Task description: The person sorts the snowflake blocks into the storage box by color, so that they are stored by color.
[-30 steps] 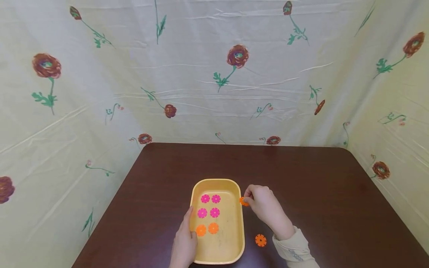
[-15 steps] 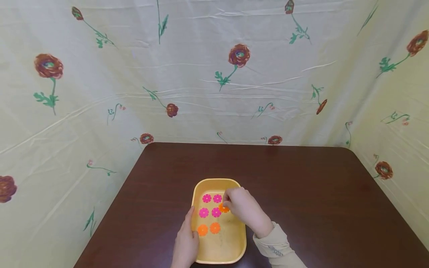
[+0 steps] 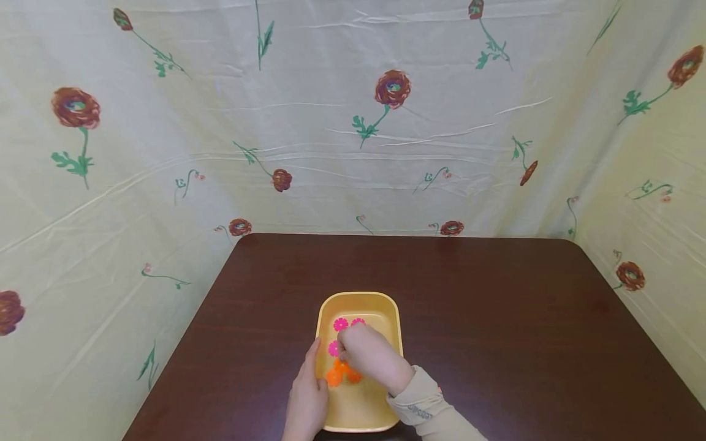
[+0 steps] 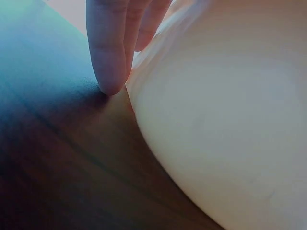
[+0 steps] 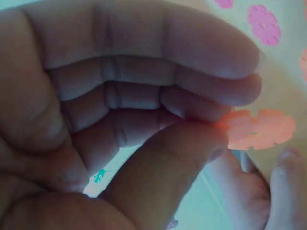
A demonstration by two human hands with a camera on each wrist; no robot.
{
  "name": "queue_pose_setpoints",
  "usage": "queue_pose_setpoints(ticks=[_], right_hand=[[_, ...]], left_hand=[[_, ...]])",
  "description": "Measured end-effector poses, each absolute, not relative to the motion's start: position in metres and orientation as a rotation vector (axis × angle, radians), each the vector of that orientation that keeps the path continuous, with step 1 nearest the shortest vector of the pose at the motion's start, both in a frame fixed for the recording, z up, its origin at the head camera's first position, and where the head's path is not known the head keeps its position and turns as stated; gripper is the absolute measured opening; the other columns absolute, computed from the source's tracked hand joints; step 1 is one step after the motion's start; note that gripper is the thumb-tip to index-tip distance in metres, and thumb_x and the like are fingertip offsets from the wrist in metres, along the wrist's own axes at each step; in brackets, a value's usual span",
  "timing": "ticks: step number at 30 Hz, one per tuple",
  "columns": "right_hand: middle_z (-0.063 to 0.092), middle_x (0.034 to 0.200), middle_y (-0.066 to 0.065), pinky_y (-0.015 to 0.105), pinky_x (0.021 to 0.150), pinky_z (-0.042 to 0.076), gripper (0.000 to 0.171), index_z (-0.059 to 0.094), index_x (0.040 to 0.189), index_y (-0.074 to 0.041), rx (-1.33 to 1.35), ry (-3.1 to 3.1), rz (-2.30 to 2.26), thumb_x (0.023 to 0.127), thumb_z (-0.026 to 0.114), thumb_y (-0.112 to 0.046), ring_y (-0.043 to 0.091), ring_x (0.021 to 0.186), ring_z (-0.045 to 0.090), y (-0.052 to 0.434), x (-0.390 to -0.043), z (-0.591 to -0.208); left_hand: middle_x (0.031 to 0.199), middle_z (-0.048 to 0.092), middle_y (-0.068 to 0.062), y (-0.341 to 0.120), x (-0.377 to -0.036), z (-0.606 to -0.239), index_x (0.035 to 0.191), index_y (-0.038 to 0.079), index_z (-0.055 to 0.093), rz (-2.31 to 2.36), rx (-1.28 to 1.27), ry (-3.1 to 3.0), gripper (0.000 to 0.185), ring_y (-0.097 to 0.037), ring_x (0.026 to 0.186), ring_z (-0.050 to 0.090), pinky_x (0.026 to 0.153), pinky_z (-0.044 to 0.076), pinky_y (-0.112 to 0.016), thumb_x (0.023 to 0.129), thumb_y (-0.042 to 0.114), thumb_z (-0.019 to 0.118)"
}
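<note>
A yellow tray [image 3: 393, 318] lies on the dark brown table [image 3: 496, 306]. My right hand [image 3: 343, 359] reaches over it and pinches an orange flower-shaped disc [image 5: 259, 129] between thumb and fingers, low over the tray's near left part. Two more orange discs [image 3: 333, 378] lie there, partly hidden by the hand. Pink flower discs [image 3: 340, 324] lie farther back in the tray, some covered by the hand. My left hand [image 3: 307, 392] rests against the tray's left wall [image 4: 230, 120], thumb at the rim and fingertips [image 4: 110, 81] down on the table.
Cream cloth with a red flower print [image 3: 391, 90] walls the table at the back and on both sides. The table's far edge [image 3: 408, 235] meets the cloth. Bare wood stretches to the right of the tray and behind it.
My right hand has carried the orange disc from the tray's right rim leftward over the tray, down to the orange discs at its near left. The left hand has stayed on the tray.
</note>
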State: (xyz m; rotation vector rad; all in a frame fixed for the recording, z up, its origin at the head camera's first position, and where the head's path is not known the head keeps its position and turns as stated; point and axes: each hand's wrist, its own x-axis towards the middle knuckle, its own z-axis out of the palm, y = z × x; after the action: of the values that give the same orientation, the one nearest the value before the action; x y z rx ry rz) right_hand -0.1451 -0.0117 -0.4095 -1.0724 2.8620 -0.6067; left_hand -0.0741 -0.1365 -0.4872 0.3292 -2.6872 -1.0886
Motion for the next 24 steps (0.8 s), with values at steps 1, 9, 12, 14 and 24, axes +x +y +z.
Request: queue_pose_setpoints(ticks=[1, 9, 12, 14, 24], right_hand=[[0.043, 0.052, -0.009, 0.016, 0.046, 0.032, 0.021, 0.056, 0.057, -0.013, -1.065, 2.849, -0.606, 0.074, 0.067, -0.005, 0.007, 0.048, 0.037, -0.013, -0.145, -0.411], [0.043, 0.049, -0.008, 0.015, 0.045, 0.032, 0.026, 0.054, 0.053, -0.012, -1.003, 2.716, -0.658, 0.075, 0.063, -0.001, 0.004, 0.043, 0.038, -0.023, -0.142, -0.423], [0.046, 0.051, -0.007, 0.015, 0.046, 0.033, 0.024, 0.056, 0.054, -0.011, -1.025, 2.705, -0.624, 0.074, 0.062, 0.001, 0.005, 0.045, 0.039, -0.026, -0.142, -0.428], [0.048, 0.052, -0.007, 0.015, 0.047, 0.034, 0.022, 0.058, 0.055, -0.011, -1.037, 2.703, -0.593, 0.073, 0.062, 0.001, 0.005, 0.047, 0.041, -0.028, -0.143, -0.432], [0.047, 0.054, -0.005, 0.016, 0.048, 0.036, 0.015, 0.060, 0.062, -0.008, -1.046, 2.628, -0.518, 0.072, 0.064, 0.002, 0.007, 0.048, 0.041, -0.037, -0.133, -0.449]], left_hand=[[0.123, 0.054, -0.019, -0.137, -0.074, -0.487, 0.138, 0.016, 0.038, -1.092, 0.330, -2.688, 0.066, -0.035, 0.089, 0.059, 0.069, 0.044, -0.043, 0.076, -0.006, 0.048], [0.122, 0.054, -0.019, -0.138, -0.074, -0.487, 0.138, 0.017, 0.037, -1.100, 0.337, -2.699, 0.067, -0.028, 0.073, 0.057, 0.061, 0.041, -0.039, 0.076, -0.005, 0.050], [0.122, 0.054, -0.019, -0.138, -0.074, -0.486, 0.138, 0.017, 0.037, -1.100, 0.326, -2.698, 0.068, -0.027, 0.071, 0.056, 0.061, 0.041, -0.039, 0.076, -0.006, 0.050], [0.123, 0.054, -0.018, -0.138, -0.074, -0.486, 0.138, 0.017, 0.037, -1.103, 0.326, -2.697, 0.068, -0.029, 0.075, 0.057, 0.062, 0.042, -0.041, 0.076, -0.006, 0.050], [0.124, 0.053, -0.018, -0.138, -0.073, -0.485, 0.139, 0.019, 0.037, -1.105, 0.333, -2.706, 0.068, -0.033, 0.083, 0.059, 0.068, 0.044, -0.045, 0.077, -0.004, 0.051]])
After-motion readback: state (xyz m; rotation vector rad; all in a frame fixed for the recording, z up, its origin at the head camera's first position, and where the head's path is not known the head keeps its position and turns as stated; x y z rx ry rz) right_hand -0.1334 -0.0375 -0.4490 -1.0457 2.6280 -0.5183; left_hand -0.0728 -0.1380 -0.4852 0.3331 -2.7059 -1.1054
